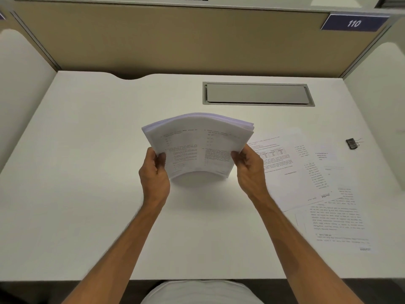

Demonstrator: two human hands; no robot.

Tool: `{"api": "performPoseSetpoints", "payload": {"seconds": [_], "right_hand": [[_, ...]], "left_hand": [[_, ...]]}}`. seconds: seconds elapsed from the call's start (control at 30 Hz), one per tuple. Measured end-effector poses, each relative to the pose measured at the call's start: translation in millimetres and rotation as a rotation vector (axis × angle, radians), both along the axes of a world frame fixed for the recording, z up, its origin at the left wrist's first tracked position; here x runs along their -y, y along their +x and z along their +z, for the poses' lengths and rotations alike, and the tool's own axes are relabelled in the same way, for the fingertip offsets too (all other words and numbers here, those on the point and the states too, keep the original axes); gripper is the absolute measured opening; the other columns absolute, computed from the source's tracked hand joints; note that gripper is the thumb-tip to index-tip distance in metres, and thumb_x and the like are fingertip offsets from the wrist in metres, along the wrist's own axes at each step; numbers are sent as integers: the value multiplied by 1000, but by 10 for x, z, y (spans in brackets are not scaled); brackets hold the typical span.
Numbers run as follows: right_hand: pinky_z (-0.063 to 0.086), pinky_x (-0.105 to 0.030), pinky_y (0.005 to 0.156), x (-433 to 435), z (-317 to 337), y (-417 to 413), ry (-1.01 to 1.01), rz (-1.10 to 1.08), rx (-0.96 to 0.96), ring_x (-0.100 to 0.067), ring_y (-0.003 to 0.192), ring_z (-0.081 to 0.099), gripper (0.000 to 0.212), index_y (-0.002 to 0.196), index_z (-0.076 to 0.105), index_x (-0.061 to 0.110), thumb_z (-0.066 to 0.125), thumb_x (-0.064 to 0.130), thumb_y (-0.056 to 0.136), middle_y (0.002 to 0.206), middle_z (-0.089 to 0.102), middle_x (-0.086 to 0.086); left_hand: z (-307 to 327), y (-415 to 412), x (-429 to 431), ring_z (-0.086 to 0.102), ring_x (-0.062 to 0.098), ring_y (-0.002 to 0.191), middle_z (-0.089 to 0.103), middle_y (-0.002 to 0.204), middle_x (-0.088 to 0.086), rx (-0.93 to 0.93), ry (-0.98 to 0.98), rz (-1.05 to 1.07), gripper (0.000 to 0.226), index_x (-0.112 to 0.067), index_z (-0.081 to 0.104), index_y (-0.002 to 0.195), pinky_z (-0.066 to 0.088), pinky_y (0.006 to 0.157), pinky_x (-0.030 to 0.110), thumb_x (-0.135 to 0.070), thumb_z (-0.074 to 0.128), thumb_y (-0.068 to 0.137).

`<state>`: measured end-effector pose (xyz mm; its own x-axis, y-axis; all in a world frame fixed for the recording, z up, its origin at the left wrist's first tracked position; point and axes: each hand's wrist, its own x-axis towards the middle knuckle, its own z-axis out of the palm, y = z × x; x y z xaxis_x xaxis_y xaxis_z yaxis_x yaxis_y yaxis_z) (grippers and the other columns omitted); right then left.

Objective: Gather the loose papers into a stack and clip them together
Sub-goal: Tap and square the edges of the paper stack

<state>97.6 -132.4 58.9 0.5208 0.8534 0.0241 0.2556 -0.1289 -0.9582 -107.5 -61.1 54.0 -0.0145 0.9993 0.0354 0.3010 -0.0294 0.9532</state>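
While left hand (156,170) and right hand (248,166) pinch the bowed white printed paper stack (198,148) upright on the white desk (87,172), left of the loose printed sheets (306,183) and black binder clip (352,143), pages may splay or slip.

White desk (92,194). Held paper stack (197,148) white, black print in two columns. Loose sheets (306,183) on the right white with black text, one with a faint reddish table. Binder clip (352,143) far right black, silver wire handles. Grey metal cable flap (256,94). Tan partition (175,40); navy sign (354,23), white "110".
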Motion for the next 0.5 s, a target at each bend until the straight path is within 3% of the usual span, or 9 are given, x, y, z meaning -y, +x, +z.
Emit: {"api": "performPoseSetpoints", "payload": {"seconds": [0.13,0.23,0.37,0.5], "right_hand": [[51,-10,91,25,-155,34,-58,67,-18,-19,109,66,34,125,66,7,48,-7,99,115,71,-5],[52,-29,100,48,-236,42,-101,96,-4,-25,114,65,36,129,65,8,48,-5,100,121,71,-8],[52,-12,88,77,-248,163,-61,85,15,-19,106,69,28,118,70,9,52,-2,99,113,75,-3],[61,-32,79,147,-302,369,-112,102,-57,-23,94,74,13,104,69,8,59,6,96,100,78,-5]], "left_hand": [[-205,-41,8,62,1,91,61,99,-22,-94,-70,-34,19,-16,55,114,46,65,3,-5,43,106],[-293,-72,16,62,11,94,63,101,-15,-132,-90,-33,23,-16,58,119,43,69,5,-5,44,105],[-206,-50,39,62,11,88,66,101,-5,-131,-73,4,15,-7,61,108,49,73,15,-6,46,105],[-134,-43,43,66,14,81,72,94,3,-71,-115,12,10,-7,63,97,56,73,26,-9,54,101]]}}
